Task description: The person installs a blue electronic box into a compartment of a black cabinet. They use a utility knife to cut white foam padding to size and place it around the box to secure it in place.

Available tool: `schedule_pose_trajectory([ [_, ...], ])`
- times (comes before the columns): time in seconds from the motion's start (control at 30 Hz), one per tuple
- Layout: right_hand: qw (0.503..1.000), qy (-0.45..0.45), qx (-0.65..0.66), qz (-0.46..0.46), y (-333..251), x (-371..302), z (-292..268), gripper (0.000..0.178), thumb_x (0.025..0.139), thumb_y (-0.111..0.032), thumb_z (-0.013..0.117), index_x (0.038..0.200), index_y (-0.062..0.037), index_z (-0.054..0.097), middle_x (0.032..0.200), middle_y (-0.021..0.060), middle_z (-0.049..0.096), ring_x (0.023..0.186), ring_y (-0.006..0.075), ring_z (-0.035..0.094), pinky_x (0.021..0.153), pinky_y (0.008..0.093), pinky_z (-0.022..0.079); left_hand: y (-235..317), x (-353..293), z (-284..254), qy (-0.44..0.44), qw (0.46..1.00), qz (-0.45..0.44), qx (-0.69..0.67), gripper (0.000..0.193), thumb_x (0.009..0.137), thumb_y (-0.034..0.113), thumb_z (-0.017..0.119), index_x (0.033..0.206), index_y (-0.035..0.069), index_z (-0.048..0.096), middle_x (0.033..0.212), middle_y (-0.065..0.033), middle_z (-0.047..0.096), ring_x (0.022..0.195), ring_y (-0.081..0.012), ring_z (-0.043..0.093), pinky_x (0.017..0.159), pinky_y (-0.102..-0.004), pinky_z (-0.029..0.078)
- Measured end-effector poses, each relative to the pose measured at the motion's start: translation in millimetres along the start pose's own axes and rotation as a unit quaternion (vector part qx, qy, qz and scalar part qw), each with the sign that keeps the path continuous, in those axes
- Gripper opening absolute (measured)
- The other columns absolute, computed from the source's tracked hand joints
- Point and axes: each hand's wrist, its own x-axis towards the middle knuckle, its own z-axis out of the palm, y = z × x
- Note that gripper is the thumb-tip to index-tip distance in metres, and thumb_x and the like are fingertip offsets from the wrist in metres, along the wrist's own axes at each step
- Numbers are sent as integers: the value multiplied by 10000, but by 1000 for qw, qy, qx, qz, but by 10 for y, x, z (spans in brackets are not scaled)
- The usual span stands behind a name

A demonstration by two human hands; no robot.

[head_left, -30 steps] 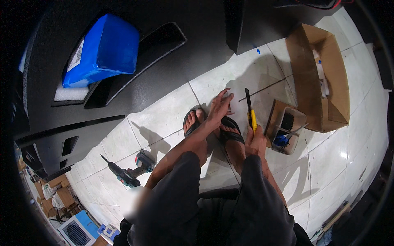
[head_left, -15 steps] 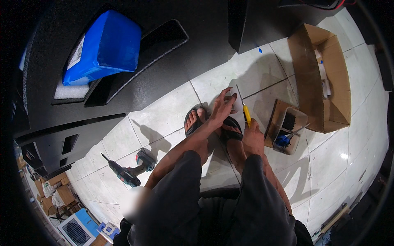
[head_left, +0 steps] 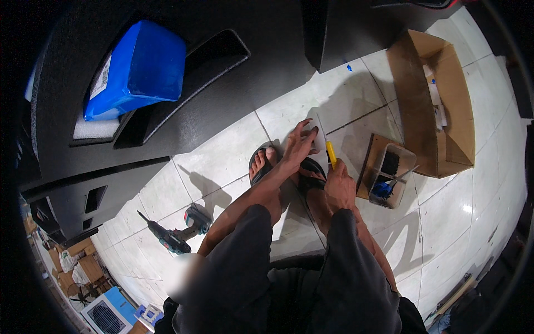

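A yellow utility knife (head_left: 331, 151) is gripped in my right hand (head_left: 340, 186), its thin blade pointing away from me. Along the blade's left side is a small white piece (head_left: 320, 141), flat-looking, its material unclear. My left hand (head_left: 298, 147) has its fingers bent around that piece, partly covering it. Both hands are low over the floor, just above my sandalled feet. Whether the blade touches the white piece cannot be made out.
On the right, a divided clear plastic tub (head_left: 396, 192) with black and blue bits sits by a brown board (head_left: 371, 161); beyond is an open cardboard box (head_left: 414, 106). A cordless drill (head_left: 172, 236) lies left. A blue wrapped package (head_left: 147, 67) rests on the black panel (head_left: 211, 119).
My right hand and the knife have shifted slightly left, and the blade looks paler at its new angle. My left hand keeps almost the same pose.
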Motion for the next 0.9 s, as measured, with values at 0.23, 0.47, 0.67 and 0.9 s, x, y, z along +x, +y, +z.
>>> schedule_pose_trajectory([
  [0.23, 999, -15, 35, 11, 0, 11, 1, 233, 1018, -228, 435, 1146, -33, 445, 1024, 278, 641, 819, 490, 636, 698, 547, 506, 7, -17, -8, -3, 1000, 4, -4, 511, 1009, 268, 530, 1455, 74, 373, 1289, -192, 555, 1206, -270, 536, 844, -382, 593],
  [0.47, 999, -20, 35, 12, -3, 3, -11, 221, 1015, -222, 435, 1136, -37, 437, 1040, 283, 631, 828, 495, 631, 701, 550, 500, 26, -13, 3, 7, 1000, -7, 10, 528, 1011, 272, 529, 1460, 51, 357, 1313, -217, 543, 1212, -286, 540, 835, -387, 598],
  [0.67, 999, -41, 26, 22, -38, 14, -42, 223, 1017, -218, 423, 1138, -31, 434, 1041, 285, 631, 843, 491, 634, 721, 551, 496, 53, -18, 2, -1, 1000, -9, 4, 538, 1010, 276, 530, 1462, 43, 351, 1320, -226, 539, 1218, -297, 538, 849, -391, 599],
  [0.9, 998, -49, 33, 23, -61, 10, -66, 227, 1018, -206, 417, 1129, -9, 432, 1027, 294, 628, 839, 492, 634, 725, 553, 492, 28, -7, -1, 1, 1000, -3, 6, 525, 1009, 261, 527, 1455, 41, 360, 1296, -217, 550, 1213, -299, 539, 848, -396, 601],
])
